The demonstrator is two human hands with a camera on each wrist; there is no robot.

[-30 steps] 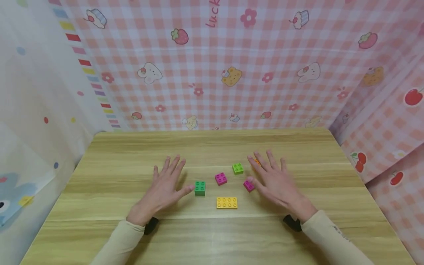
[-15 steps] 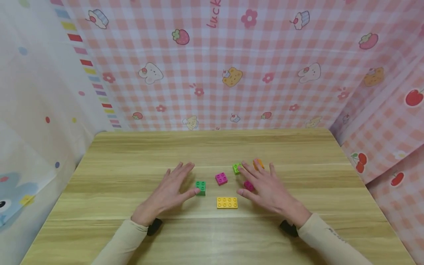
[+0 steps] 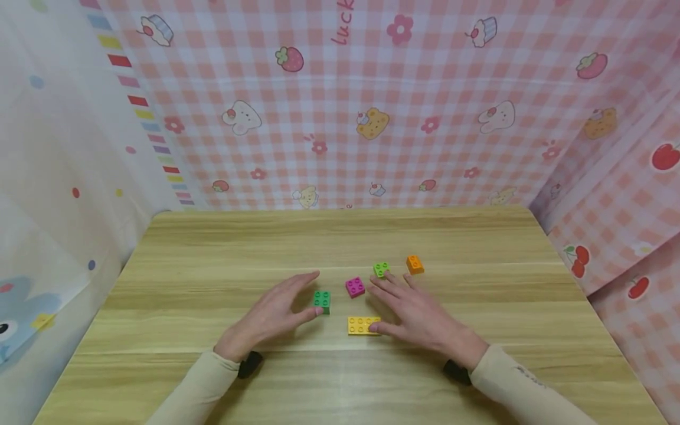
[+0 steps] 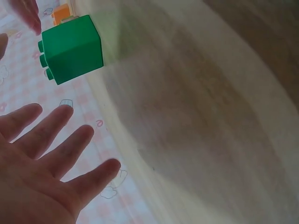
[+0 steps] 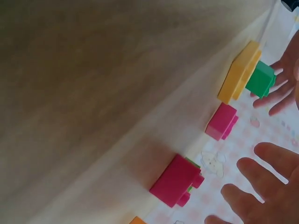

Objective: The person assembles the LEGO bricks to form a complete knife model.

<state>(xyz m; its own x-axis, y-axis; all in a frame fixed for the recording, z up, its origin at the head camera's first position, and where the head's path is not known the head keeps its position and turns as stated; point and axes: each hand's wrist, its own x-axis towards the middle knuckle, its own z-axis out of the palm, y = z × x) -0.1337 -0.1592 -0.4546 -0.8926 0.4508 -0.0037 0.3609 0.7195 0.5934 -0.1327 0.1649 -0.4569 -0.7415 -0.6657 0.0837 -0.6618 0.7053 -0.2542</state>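
Note:
My left hand (image 3: 268,310) hovers left of a green toy building brick (image 3: 321,301), its thumb overlapping the brick's front corner in the head view. The left wrist view shows that hand's fingers spread apart, with a gap to the green brick. Over on the right, my right hand (image 3: 422,313) is held above the table, fingers extended and holding nothing. Its thumb overlaps a flat yellow brick (image 3: 358,326), and its fingertips reach the lime green brick (image 3: 380,268). One magenta brick (image 3: 355,287) lies between the hands. A second magenta brick (image 5: 175,181) is hidden under the right hand in the head view.
An orange brick (image 3: 415,265) with a sloped side sits beyond the right hand. The wooden table (image 3: 340,389) ends at the back against a pink checked cloth (image 3: 319,88). Patterned cloths also hang on both sides.
My right hand has moved left and toward me, uncovering the orange brick and covering the second magenta one. My left hand has shifted slightly right, its fingers turning inward. The bricks have stayed put.

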